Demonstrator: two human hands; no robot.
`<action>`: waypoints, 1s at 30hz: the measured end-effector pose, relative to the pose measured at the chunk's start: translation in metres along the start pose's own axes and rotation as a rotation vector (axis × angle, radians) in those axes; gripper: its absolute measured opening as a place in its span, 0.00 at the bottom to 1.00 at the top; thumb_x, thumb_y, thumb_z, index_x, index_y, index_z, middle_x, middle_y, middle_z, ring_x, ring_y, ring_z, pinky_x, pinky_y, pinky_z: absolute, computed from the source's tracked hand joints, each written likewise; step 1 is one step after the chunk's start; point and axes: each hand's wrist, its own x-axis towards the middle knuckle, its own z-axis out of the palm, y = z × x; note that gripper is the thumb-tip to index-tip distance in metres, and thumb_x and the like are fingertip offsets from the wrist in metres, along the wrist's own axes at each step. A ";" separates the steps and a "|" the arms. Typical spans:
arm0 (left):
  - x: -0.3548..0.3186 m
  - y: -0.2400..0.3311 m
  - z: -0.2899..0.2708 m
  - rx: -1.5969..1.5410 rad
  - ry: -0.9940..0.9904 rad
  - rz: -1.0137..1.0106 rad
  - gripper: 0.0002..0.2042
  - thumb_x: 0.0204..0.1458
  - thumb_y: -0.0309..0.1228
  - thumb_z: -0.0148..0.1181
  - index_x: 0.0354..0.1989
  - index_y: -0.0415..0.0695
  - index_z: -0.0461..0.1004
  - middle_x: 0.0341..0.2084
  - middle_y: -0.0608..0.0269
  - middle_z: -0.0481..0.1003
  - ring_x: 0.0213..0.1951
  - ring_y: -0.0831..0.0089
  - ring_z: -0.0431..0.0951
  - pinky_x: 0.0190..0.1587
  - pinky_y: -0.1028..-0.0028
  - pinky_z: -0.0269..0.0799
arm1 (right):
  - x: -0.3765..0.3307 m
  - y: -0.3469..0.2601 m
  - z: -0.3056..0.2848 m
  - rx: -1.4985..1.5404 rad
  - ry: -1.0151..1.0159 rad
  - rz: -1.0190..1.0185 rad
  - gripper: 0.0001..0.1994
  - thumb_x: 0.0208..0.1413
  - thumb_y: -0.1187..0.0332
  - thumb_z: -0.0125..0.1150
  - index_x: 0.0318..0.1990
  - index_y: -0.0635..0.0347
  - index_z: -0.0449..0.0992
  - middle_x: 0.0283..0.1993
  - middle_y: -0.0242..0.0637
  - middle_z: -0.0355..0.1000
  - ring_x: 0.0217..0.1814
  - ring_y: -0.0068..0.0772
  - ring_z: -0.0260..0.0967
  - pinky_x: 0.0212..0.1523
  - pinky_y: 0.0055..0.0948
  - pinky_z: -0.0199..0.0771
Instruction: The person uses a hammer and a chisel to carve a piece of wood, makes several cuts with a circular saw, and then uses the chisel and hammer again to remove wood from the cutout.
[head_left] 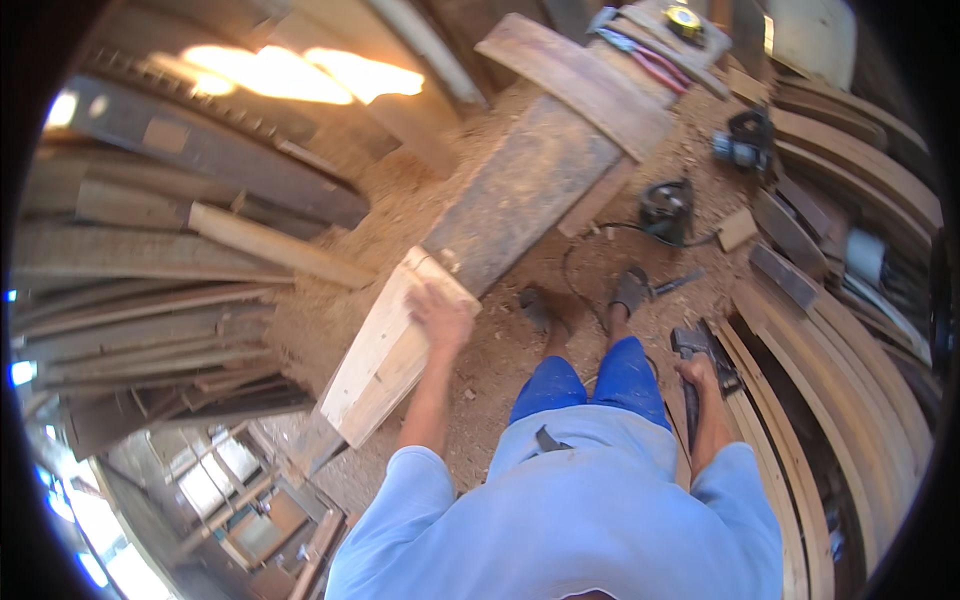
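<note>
A long dark plank (520, 190) is seen beyond the left hand (440, 318), which is pressed flat, fingers spread, on the pale wood block (385, 350). Curved wood strips (850, 400) are stacked just beside the right hand (697, 372), which is closed around a hammer (690, 375). A black power tool (667, 210) lies further ahead.

The single head camera looked steeply down from the person's head. It faced the sawdust floor (500, 360) ahead, fairly close.
</note>
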 end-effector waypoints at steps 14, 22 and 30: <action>-0.058 -0.078 0.003 -0.400 0.384 0.225 0.42 0.55 0.41 0.63 0.73 0.32 0.52 0.73 0.25 0.45 0.75 0.31 0.42 0.75 0.43 0.38 | 0.079 -0.076 -0.008 -0.292 -0.025 -0.219 0.20 0.49 0.63 0.67 0.46 0.70 0.82 0.50 0.64 0.78 0.53 0.57 0.79 0.54 0.44 0.80; 0.060 -0.084 -0.016 -0.284 0.361 0.232 0.37 0.54 0.41 0.64 0.69 0.35 0.59 0.64 0.34 0.61 0.68 0.39 0.58 0.69 0.45 0.50 | 0.128 -0.077 0.009 -0.369 0.019 -0.518 0.17 0.57 0.63 0.59 0.51 0.60 0.82 0.43 0.56 0.81 0.47 0.50 0.81 0.47 0.41 0.80; 0.117 -0.081 0.005 -0.628 0.514 0.068 0.09 0.64 0.33 0.55 0.41 0.42 0.78 0.28 0.55 0.79 0.32 0.59 0.79 0.40 0.64 0.74 | 0.142 -0.068 0.018 -0.319 -0.066 -0.333 0.27 0.51 0.72 0.51 0.61 0.64 0.75 0.52 0.62 0.77 0.58 0.59 0.75 0.56 0.46 0.76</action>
